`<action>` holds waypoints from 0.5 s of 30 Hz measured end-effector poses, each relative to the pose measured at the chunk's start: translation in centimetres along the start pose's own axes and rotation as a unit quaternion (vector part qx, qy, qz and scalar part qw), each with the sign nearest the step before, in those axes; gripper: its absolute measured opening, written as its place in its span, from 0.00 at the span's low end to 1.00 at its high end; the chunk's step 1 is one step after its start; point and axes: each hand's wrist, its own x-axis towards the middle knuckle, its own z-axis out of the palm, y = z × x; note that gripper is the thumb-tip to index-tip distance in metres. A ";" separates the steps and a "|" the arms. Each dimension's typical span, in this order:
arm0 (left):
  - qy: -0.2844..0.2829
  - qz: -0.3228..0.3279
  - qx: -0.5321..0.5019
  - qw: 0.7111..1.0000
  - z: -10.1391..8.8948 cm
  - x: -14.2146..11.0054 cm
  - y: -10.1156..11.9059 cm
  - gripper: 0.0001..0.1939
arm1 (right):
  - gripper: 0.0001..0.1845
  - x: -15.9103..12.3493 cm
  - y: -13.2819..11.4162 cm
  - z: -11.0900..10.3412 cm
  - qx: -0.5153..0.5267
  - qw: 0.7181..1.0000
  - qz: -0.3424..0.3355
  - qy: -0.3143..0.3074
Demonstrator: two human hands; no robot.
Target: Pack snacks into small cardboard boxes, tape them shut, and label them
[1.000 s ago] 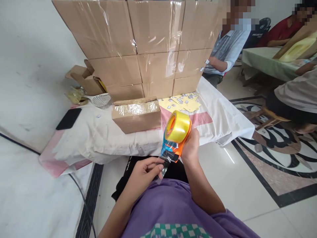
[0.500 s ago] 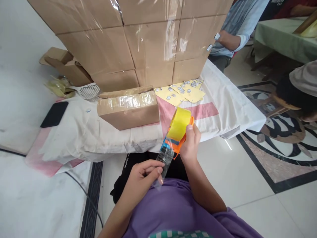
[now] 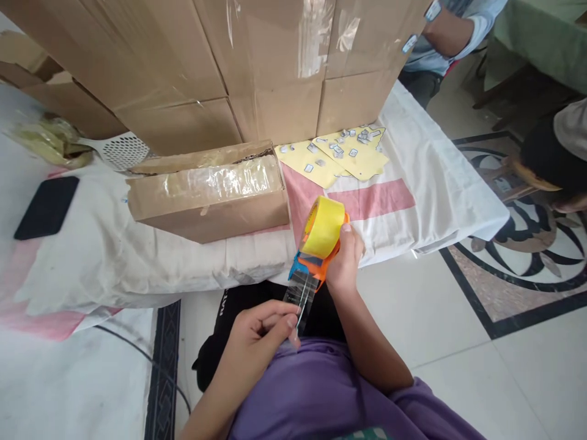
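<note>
My right hand (image 3: 345, 260) is closed around an orange tape dispenser (image 3: 326, 267) loaded with a yellow roll of packing tape (image 3: 326, 227). A blue part sits at the dispenser's front, and a clear strip of tape (image 3: 303, 292) runs down from it. My left hand (image 3: 268, 330) pinches the strip's free end between thumb and fingers, above my lap. Just beyond, on the cloth-covered table (image 3: 376, 241), lies a cardboard box (image 3: 213, 214) with shiny tape along its top.
Stacked taped cartons (image 3: 275, 61) rise behind the box. Yellow sheets (image 3: 351, 156) bear small labels. A black phone (image 3: 47, 208), a white perforated scoop (image 3: 121, 151) and an opened carton (image 3: 68, 98) are at left. A co-worker's arm (image 3: 452, 36) shows at upper right.
My view has shifted closer to the table, so the box and cartons look larger. Both hands keep their hold on the dispenser and the tape strip, which looks slightly turned.
</note>
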 end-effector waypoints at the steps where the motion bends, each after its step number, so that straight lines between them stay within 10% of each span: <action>1: 0.000 0.000 -0.002 1.000 0.2 0.3 -0.2 0.17 | 0.21 0.2 0.0 0.0 0.013 1.000 0.006 0.007; 15: -0.027 0.064 0.016 0.997 1.3 2.1 -1.1 0.12 | 0.16 1.0 -0.9 -0.7 -0.032 0.982 0.017 -0.185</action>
